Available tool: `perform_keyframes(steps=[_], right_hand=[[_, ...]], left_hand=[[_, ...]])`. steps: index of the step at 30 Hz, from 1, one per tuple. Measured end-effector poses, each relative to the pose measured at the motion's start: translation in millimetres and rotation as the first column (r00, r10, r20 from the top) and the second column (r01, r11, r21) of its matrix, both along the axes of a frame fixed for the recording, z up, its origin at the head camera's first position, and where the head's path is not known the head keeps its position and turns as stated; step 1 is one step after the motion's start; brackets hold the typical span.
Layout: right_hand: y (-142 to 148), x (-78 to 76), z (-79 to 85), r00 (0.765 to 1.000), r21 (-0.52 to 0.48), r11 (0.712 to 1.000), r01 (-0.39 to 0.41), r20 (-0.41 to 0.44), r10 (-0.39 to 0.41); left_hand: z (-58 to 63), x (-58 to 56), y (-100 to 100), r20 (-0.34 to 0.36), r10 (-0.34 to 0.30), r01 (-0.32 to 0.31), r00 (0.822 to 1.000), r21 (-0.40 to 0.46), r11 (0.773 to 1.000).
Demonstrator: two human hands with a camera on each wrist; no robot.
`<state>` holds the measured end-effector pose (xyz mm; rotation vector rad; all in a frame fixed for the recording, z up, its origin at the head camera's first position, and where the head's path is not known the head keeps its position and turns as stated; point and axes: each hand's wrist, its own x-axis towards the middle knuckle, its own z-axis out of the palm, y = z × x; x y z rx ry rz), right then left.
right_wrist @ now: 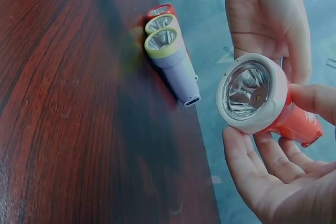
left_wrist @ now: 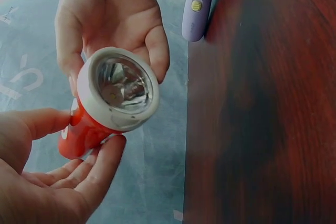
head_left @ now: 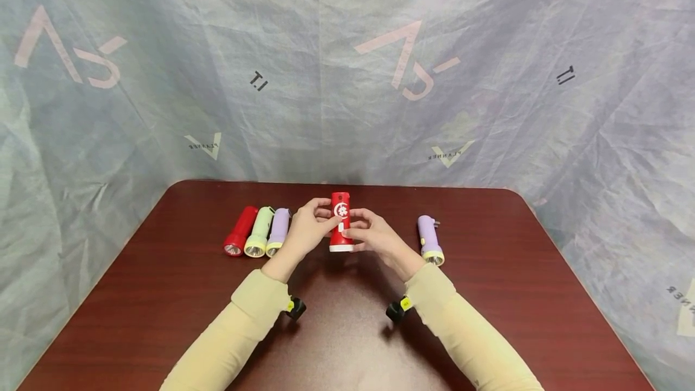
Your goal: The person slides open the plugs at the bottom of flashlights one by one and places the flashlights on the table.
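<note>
A red flashlight (head_left: 341, 235) with a white head ring and a white printed emblem is held up over the table between both hands. The left hand (head_left: 311, 229) grips it from one side, its thumb on the front near the white switch. From the other side the right hand (head_left: 377, 237) pinches the lower body between thumb and fingers. In the left wrist view the clear lens and silver reflector of the flashlight (left_wrist: 123, 85) face the camera. The right wrist view shows fingertips right beneath the white ring of the flashlight (right_wrist: 247, 95).
To the left lie a red flashlight (head_left: 241, 231), a pale green one (head_left: 260, 228) and a lilac one (head_left: 279, 228), side by side, lenses toward the person. Another lilac flashlight (head_left: 428, 235) lies at right. Grey printed cloth (head_left: 320, 107) hangs behind the dark red wooden table (head_left: 136, 294).
</note>
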<state>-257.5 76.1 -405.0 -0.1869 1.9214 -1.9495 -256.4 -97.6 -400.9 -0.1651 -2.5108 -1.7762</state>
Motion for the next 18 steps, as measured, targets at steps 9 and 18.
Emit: perform_keyframes(steps=[9,18], right_hand=[[7.1,2.7,-2.5,1.0,0.004,1.0,-0.028,-0.005,0.028],[13.1,2.8,-1.7,0.999,0.007,1.0,-0.019,-0.033,0.019]], left_hand=[[-1.9,0.8,1.0,0.011,-0.059,0.059,0.998,0.061,0.996],[-2.0,4.8,3.6,-0.024,-0.099,0.1,0.995,0.087,0.991]])
